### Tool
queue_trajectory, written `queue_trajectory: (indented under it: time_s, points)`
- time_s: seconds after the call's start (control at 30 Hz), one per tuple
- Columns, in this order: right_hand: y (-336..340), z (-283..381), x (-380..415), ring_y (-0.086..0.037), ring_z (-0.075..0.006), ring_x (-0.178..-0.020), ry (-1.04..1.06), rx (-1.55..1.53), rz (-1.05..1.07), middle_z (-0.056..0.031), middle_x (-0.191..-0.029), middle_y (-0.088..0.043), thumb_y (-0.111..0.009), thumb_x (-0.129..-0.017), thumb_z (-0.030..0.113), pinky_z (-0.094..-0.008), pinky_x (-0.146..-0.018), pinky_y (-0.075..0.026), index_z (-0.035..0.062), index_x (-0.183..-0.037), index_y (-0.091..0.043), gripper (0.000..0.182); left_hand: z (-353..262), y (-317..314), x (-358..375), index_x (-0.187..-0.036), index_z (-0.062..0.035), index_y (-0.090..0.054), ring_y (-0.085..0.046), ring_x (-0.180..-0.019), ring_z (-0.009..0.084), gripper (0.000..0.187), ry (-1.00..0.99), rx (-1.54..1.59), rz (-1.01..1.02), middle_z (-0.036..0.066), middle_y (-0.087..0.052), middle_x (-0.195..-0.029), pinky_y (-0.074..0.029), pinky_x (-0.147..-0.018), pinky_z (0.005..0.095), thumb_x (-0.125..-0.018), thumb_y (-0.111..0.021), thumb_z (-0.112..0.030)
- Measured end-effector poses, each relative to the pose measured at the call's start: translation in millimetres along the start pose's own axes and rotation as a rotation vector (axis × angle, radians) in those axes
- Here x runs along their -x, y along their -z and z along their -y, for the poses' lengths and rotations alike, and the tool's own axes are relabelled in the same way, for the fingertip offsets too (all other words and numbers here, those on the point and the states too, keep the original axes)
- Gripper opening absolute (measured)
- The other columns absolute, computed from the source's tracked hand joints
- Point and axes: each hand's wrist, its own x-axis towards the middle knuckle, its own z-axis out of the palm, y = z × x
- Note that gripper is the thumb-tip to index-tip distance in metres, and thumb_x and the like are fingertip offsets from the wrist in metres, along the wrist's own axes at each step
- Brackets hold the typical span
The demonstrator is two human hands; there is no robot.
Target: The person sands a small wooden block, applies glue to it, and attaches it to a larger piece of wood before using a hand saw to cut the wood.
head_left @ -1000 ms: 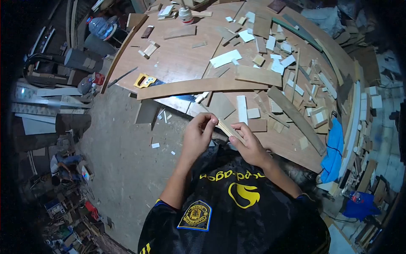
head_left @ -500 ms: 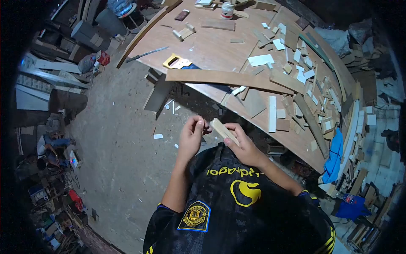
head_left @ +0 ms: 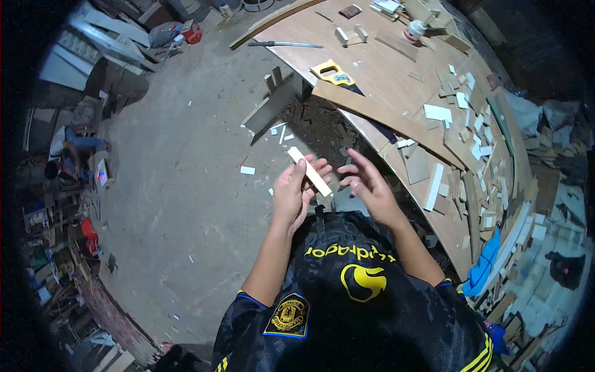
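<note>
A short, pale strip of wood [head_left: 312,174] lies slantwise across my left hand [head_left: 294,193], with the thumb pressed on top of it and the fingers underneath. Just to the right, my right hand [head_left: 374,194] is held apart from the wood, its fingers spread and nothing in them. Both hands are in front of my dark shirt, short of the workbench edge. On the bench [head_left: 297,61] beyond them lie a long wooden board [head_left: 390,124] and a handsaw with a yellow handle [head_left: 334,72], its blade partly under the board.
Wood offcuts and white pieces [head_left: 438,113] cover the bench's right side. A metal file or bar [head_left: 286,44], a small wooden frame [head_left: 351,36] and a white tub [head_left: 414,31] are farther back. A blue cloth [head_left: 483,265] hangs at the right. Another person [head_left: 74,149] sits far left.
The wood strip has passed from my right hand to my left. My right hand has let go and opened. The view has turned, so the bench appears farther right.
</note>
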Motion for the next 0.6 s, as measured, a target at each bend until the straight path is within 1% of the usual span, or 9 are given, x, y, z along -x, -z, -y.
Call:
queue_trajectory:
  time_s: [0.07, 0.1, 0.13, 0.23, 0.37, 0.47, 0.53, 0.57, 0.6]
  points:
    - [11, 1, -10, -0.057, -0.0111, -0.099, -0.073, 0.020, -0.028, -0.0077, -0.122, -0.056, -0.051, -0.097, 0.011, -0.0263, -0.086, -0.046, 0.0072, -0.149, -0.030, 0.056, -8, 4, -5, -0.122, 0.0049, -0.045, -0.066, -0.101, 0.0350, 0.037, -0.034, -0.008, -0.031, 0.024, -0.059, -0.117, -0.058, -0.086, 0.0465, -0.102, -0.049, -0.026]
    - [11, 6, -14, -0.057, -0.0103, -0.098, -0.091, 0.005, -0.057, -0.0061, -0.117, -0.058, -0.052, -0.097, 0.013, -0.0250, -0.085, -0.046, 0.0068, -0.145, -0.037, 0.050, -12, 6, -8, -0.120, 0.0045, -0.045, -0.066, -0.101, 0.0357, 0.036, -0.061, -0.027, -0.052, 0.025, -0.058, -0.117, -0.059, -0.085, 0.0470, -0.101, -0.049, -0.026]
    - [13, 7, -19, -0.057, -0.0103, -0.098, -0.098, 0.004, -0.055, -0.0061, -0.117, -0.058, -0.052, -0.097, 0.013, -0.0250, -0.085, -0.046, 0.0068, -0.145, -0.037, 0.050, -16, 6, -11, -0.120, 0.0045, -0.045, -0.066, -0.101, 0.0357, 0.036, -0.058, -0.024, -0.058, 0.025, -0.058, -0.117, -0.059, -0.085, 0.0470, -0.101, -0.049, -0.026]
    - [20, 13, -36, -0.056, -0.0098, -0.094, -0.111, 0.069, -0.002, -0.0042, -0.106, -0.060, -0.054, -0.097, 0.013, -0.0259, -0.086, -0.046, 0.0047, -0.134, -0.049, 0.038, -26, 3, -23, -0.112, 0.0022, -0.046, -0.067, -0.099, 0.0334, 0.031, -0.064, -0.042, -0.090, 0.023, -0.060, -0.113, -0.061, -0.079, 0.0437, -0.101, -0.051, -0.027]
    - [40, -5, -69, -0.057, -0.0092, -0.091, -0.078, 0.175, -0.003, -0.0029, -0.102, -0.061, -0.054, -0.098, 0.013, -0.0254, -0.085, -0.047, 0.0046, -0.131, -0.053, 0.034, -33, -5, -44, -0.108, -0.0002, -0.048, -0.068, -0.094, 0.0313, 0.028, -0.089, -0.050, -0.134, 0.021, -0.062, -0.109, -0.061, -0.077, 0.0426, -0.100, -0.053, -0.027]
    - [64, -26, -103, -0.058, -0.0088, -0.086, -0.113, 0.253, -0.060, -0.0026, -0.095, -0.063, -0.055, -0.096, 0.012, -0.0247, -0.080, -0.047, 0.0038, -0.126, -0.057, 0.031, -42, -16, -64, -0.104, -0.0031, -0.048, -0.069, -0.087, 0.0273, 0.024, -0.110, -0.119, -0.205, 0.018, -0.065, -0.102, -0.062, -0.069, 0.0379, -0.100, -0.054, -0.026]
    - [84, -38, -121, -0.059, -0.0106, -0.082, -0.070, 0.447, -0.080, -0.0048, -0.090, -0.065, -0.057, -0.092, 0.013, -0.0255, -0.077, -0.048, 0.0025, -0.122, -0.060, 0.031, -46, -24, -79, -0.102, -0.0057, -0.048, -0.069, -0.080, 0.0236, 0.020, -0.130, -0.170, -0.246, 0.016, -0.067, -0.095, -0.059, -0.061, 0.0330, -0.099, -0.055, -0.024]
    - [93, -36, -130, -0.060, -0.0139, -0.079, -0.002, 0.538, -0.101, -0.0075, -0.088, -0.066, -0.057, -0.090, 0.013, -0.0274, -0.075, -0.049, 0.0012, -0.119, -0.061, 0.032, -48, -30, -86, -0.102, -0.0067, -0.048, -0.068, -0.072, 0.0215, 0.019, -0.132, -0.166, -0.267, 0.015, -0.067, -0.089, -0.058, -0.059, 0.0319, -0.098, -0.057, -0.023]
    - [100, -32, -135, -0.060, -0.0166, -0.076, -0.058, 0.512, -0.096, -0.0095, -0.089, -0.066, -0.058, -0.090, 0.015, -0.0294, -0.073, -0.049, 0.0028, -0.118, -0.062, 0.030, -47, -37, -96, -0.101, -0.0087, -0.048, -0.059, -0.058, 0.0172, 0.020, -0.158, -0.244, -0.336, 0.009, -0.062, -0.078, -0.052, -0.053, 0.0301, -0.099, -0.056, -0.027]
